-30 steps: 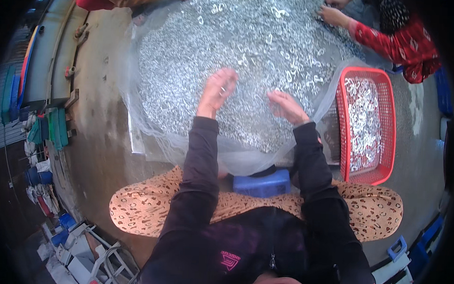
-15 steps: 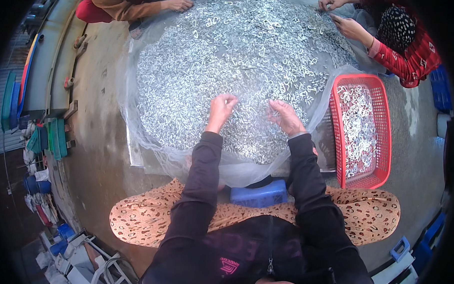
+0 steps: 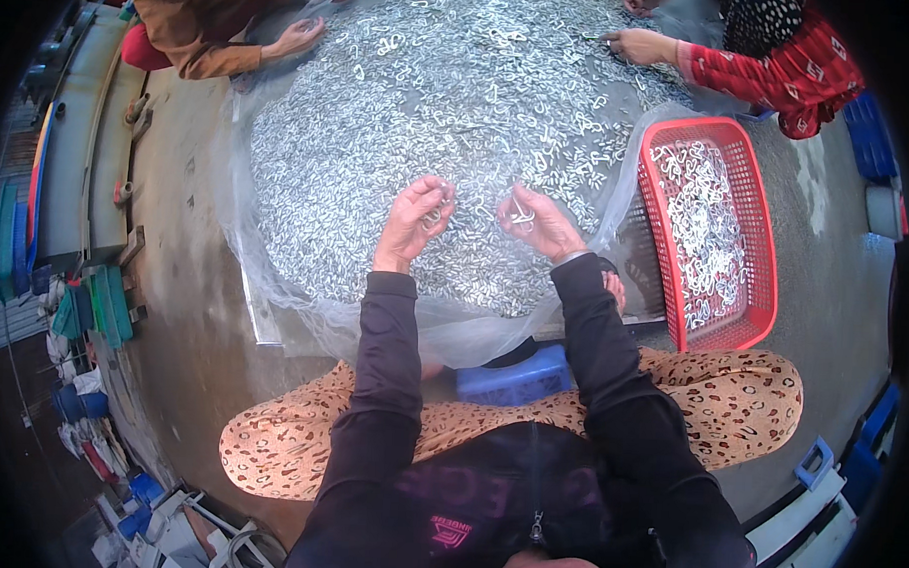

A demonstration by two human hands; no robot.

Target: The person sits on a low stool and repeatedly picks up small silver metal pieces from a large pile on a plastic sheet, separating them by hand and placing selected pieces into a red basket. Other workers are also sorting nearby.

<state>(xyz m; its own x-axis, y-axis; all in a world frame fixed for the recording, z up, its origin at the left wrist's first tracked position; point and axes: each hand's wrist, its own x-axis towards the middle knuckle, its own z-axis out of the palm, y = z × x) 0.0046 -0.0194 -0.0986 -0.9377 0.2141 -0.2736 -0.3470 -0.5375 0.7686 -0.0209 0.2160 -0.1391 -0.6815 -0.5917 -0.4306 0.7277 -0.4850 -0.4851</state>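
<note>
Holding white loops (image 3: 522, 216) now, more visibly than half a second ago, in curled left hand (image 3: 413, 220) and pinching right hand (image 3: 543, 225) over the silvery pile (image 3: 337, 200); seemingly picked from it, resembling those in the red basket (image 3: 765, 265).

A pale, see-through net (image 3: 463, 334) is spread out wide, its edges bunched into loose folds near the person. Directly on it lies a thick layer of small silvery pieces (image 3: 318, 179), too small to name surely. White curled pieces (image 3: 389, 45) are scattered among them, more thickly toward the right side. Around the net runs a grey, stained floor (image 3: 187, 215). 1 red basket (image 3: 762, 245) sits just beside the net's right edge, apparently on that floor.
</note>
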